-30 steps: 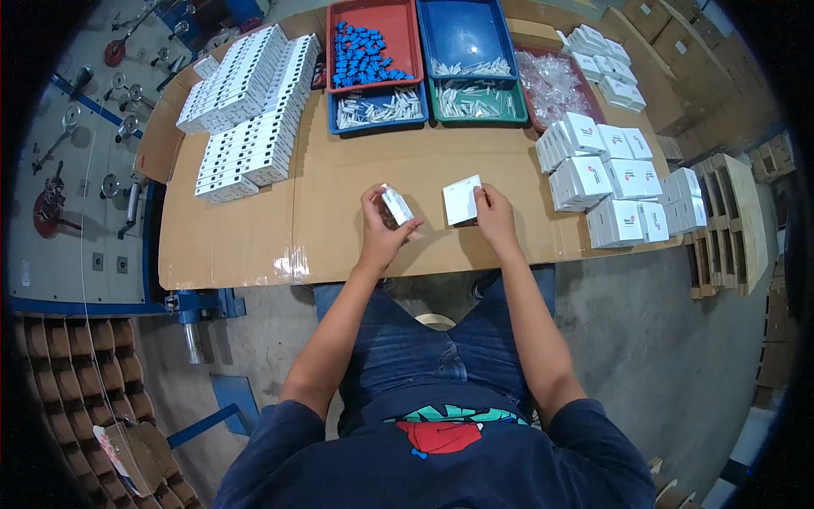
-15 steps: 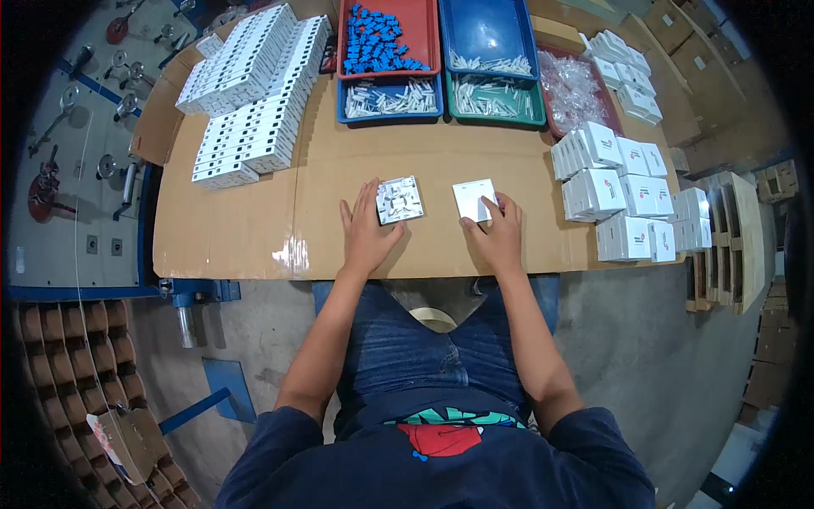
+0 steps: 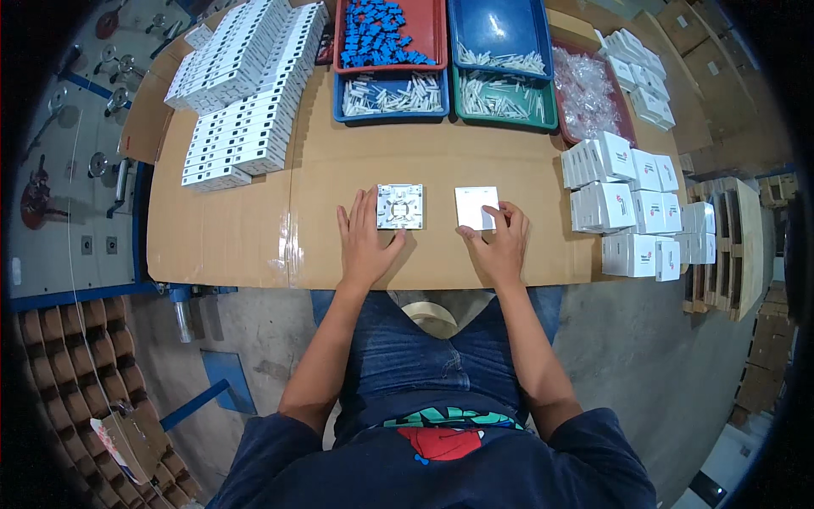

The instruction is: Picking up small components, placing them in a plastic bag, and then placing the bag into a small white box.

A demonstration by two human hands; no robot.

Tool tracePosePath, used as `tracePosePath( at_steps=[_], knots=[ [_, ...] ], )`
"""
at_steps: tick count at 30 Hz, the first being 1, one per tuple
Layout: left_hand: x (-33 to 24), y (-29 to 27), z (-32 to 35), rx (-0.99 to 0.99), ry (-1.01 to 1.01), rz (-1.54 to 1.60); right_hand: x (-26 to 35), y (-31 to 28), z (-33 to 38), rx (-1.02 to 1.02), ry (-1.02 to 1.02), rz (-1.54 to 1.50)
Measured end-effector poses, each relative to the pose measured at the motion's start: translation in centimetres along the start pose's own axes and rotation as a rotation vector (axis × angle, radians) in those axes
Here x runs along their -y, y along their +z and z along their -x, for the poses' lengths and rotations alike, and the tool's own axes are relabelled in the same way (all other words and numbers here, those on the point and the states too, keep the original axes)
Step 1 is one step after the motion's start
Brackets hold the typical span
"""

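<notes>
Mid-frame, a square white unit (image 3: pixel 400 207) lies with its moulded inside facing up; just right of it sits a plain white panel (image 3: pixel 476 208). The left hand (image 3: pixel 363 244) is spread loosely along the unit's left edge, gripping nothing. The right hand (image 3: pixel 502 243) has fingertips on the panel; whether they're pinching it, I can't tell. I'd worry that a careless push there could skid the panel over the cardboard (image 3: pixel 339 165) and scuff its face. Stacked white boxes (image 3: pixel 242 140), upper left, look high enough to topple if an elbow or sleeve caught them.
</notes>
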State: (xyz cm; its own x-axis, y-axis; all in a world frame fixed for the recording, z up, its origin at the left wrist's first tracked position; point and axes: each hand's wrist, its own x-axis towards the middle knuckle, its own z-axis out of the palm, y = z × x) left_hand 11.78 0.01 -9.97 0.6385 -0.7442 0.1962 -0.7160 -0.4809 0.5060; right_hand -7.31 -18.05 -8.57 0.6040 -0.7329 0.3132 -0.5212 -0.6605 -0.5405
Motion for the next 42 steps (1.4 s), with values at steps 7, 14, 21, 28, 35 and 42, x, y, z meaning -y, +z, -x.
tracePosePath(
  at_steps=[7, 14, 21, 28, 35, 42],
  knots=[
    [-0.3, 0.0, -0.3, 0.024, -0.025, -0.018, 0.3, -0.3, -0.3, 0.015, 0.047, -0.006],
    [-0.7, 0.1, -0.5, 0.037, -0.053, -0.087, 0.2, -0.2, -0.4, 0.006, 0.056, -0.014],
    [-0.6, 0.0, -0.3, 0.048, -0.052, -0.118, 0.0, 0.0, -0.3, 0.009, 0.051, -0.011],
    [-1.2, -0.1, -0.8, 0.036, -0.051, -0.091, -1.9, 0.1, -0.2, -0.058, 0.137, -0.225],
    [-1.5, -0.8, -0.7, 0.057, -0.102, -0.031, -0.2, -8.2, -6.3, 0.016, 0.176, -0.364],
    [-2.2, -0.7, -0.9, 0.053, -0.07, -0.048, -6.9, -18.0, -21.8, -0.103, 0.001, -0.109]
  ],
)
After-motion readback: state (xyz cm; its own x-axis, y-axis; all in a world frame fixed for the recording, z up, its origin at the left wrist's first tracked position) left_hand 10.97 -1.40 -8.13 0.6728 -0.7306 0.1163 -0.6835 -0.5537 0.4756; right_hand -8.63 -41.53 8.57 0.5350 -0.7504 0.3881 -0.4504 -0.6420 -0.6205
